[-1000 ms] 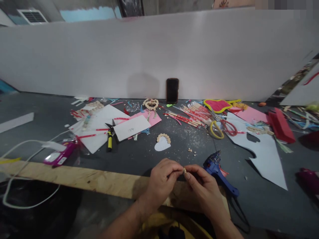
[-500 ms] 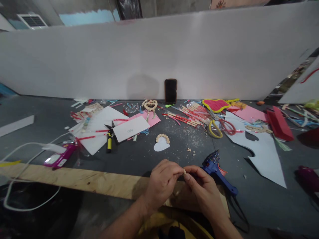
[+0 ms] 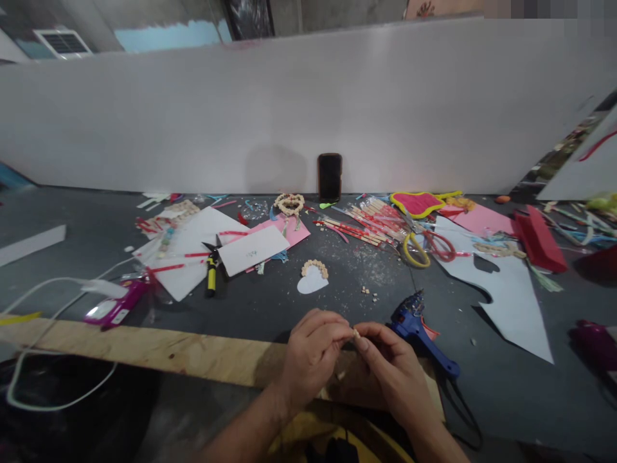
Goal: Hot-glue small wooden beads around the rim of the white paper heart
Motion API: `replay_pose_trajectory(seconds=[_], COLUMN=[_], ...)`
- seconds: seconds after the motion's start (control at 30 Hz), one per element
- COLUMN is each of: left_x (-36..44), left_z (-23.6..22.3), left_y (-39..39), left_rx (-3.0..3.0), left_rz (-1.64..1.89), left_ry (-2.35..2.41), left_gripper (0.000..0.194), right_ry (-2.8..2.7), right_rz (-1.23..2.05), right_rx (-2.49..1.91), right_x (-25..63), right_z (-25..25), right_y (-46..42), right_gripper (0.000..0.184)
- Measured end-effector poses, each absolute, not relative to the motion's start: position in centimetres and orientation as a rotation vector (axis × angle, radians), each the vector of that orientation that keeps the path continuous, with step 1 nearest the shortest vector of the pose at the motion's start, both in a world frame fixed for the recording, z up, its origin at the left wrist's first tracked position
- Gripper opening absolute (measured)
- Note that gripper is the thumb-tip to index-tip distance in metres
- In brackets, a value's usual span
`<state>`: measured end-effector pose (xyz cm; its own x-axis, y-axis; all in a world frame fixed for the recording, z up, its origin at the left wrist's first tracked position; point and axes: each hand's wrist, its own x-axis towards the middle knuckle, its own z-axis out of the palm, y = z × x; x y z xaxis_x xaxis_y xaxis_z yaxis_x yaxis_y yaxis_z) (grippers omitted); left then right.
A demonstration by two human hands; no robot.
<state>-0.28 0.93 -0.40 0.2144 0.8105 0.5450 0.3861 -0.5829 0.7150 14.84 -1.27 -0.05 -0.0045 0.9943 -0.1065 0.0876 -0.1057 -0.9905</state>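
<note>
My left hand [image 3: 315, 354] and my right hand [image 3: 390, 366] meet fingertip to fingertip above the table's front edge. Pinched between them is a tiny pale wooden piece [image 3: 356, 334], mostly covered by the fingers. Beyond the hands lies a white paper heart [image 3: 312, 281], its upper edge lined with small beige wooden pieces [image 3: 314, 264]. Several loose wooden bits [image 3: 369, 294] are scattered to the right of the heart. Close to my right hand, a blue glue gun [image 3: 413, 325] rests on the table.
Yellow-and-red scissors [image 3: 428, 249] and wrapped red-and-beige sticks [image 3: 371, 222] lie behind. A phone [image 3: 330, 177] leans on the white panel [image 3: 193, 122]. Pliers [image 3: 211, 270], white card [image 3: 254, 249] and a purple tool [image 3: 118, 302] are left. Cut white paper [image 3: 515, 308] lies right.
Both hands stay in nearly the same place, still pinching the tiny piece. The fingers have shifted very slightly. Things on the table have not moved.
</note>
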Motion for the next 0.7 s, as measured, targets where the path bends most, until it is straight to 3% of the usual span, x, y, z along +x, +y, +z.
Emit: replay_pose_trajectory(seconds=[0.27,0.7], left_x=[-0.4,-0.3], left_z=[-0.1,0.3], left_y=[1.0,0.8], left_rx=[1.356,0.939], left_rz=[1.018,0.896], left_ry=[0.991,0.820], left_gripper=[0.015,0.014], right_ry=[-1.495,-1.759], right_rz=[0.944,0.749], right_rx=[-1.212,-1.079], right_x=[15.8,16.2], right_z=[-0.2,-0.1], right_y=[-1.3,-1.6], right_gripper=[0.012,0.020])
